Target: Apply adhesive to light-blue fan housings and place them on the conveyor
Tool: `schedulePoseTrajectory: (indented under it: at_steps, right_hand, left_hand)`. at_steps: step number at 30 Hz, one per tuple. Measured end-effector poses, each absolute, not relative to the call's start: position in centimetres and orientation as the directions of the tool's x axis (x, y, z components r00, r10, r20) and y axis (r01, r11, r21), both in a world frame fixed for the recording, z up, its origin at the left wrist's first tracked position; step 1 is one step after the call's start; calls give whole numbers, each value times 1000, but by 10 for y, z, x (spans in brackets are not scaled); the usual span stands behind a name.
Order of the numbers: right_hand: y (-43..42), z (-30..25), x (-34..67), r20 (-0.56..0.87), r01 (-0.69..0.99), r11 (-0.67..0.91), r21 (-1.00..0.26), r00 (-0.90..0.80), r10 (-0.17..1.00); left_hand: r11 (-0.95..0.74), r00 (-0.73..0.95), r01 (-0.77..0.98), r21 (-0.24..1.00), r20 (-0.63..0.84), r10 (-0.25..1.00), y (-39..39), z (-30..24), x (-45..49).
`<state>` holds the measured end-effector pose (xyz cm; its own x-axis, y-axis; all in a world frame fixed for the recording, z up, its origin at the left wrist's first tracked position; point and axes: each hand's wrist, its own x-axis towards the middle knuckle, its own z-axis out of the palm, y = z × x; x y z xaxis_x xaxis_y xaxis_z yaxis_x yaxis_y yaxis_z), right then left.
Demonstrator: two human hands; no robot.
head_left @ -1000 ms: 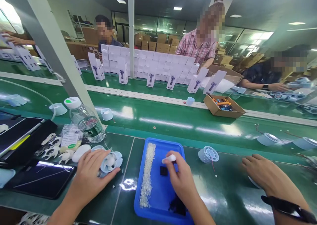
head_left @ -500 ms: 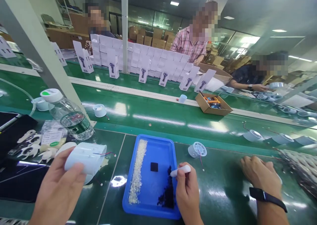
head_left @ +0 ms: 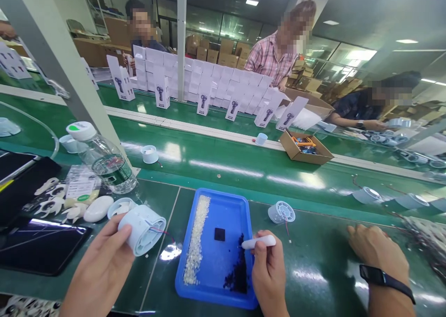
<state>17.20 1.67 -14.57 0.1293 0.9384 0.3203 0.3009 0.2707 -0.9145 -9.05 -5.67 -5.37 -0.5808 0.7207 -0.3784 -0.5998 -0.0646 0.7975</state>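
My left hand (head_left: 104, 256) grips a light blue round plastic fan housing (head_left: 142, 228), tilted so its ribbed end and thin red and blue wires face right. In my right hand (head_left: 270, 270) is a white pen-shaped tool (head_left: 258, 242), pinched between thumb and fingers. Its tip is at the heap of small black pieces (head_left: 240, 273) along the right side of a blue tray (head_left: 181, 280). White pieces (head_left: 197, 238) line the tray's left side, and a black square (head_left: 219, 234) lies near its middle. Beyond my right hand stands another housing (head_left: 281, 212) with wires.
A co-worker's hand with a watch (head_left: 378, 254) rests at right. At left are a water bottle (head_left: 113, 163), a dark tablet (head_left: 42, 245) and white plastic parts (head_left: 52, 208). Further off are a belt (head_left: 209, 145) with housings, a tool carton (head_left: 310, 152), white boxes (head_left: 205, 82) and several people.
My left hand has moved right and turned the housing, so its ribbed end now shows. The white tool's tip stays at the black pieces. The view has shifted slightly left.
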Motion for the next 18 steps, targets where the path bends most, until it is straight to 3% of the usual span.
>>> schedulePoseTrajectory:
  at_steps: [4, 9, 15, 18]
  right_hand:
    - [15, -147, 173, 328, 278, 289, -916, 102, 939]
    - [13, -150, 175, 337, 219, 344, -913, -70, 939]
    - [17, -143, 172, 429, 313, 476, -822, -210, 878]
    - [20, -137, 170, 400, 369, 477, -798, -267, 877]
  left_hand:
    - [-53, -585, -627, 778, -424, 692, -55, -56, -87]
    - [-19, -544, -591, 806, -381, 748, -55, -57, -83]
    - [23, -543, -576, 817, -404, 736, -60, -62, -85]
    - [32, -534, -574, 818, -404, 743, -60, -61, -83]
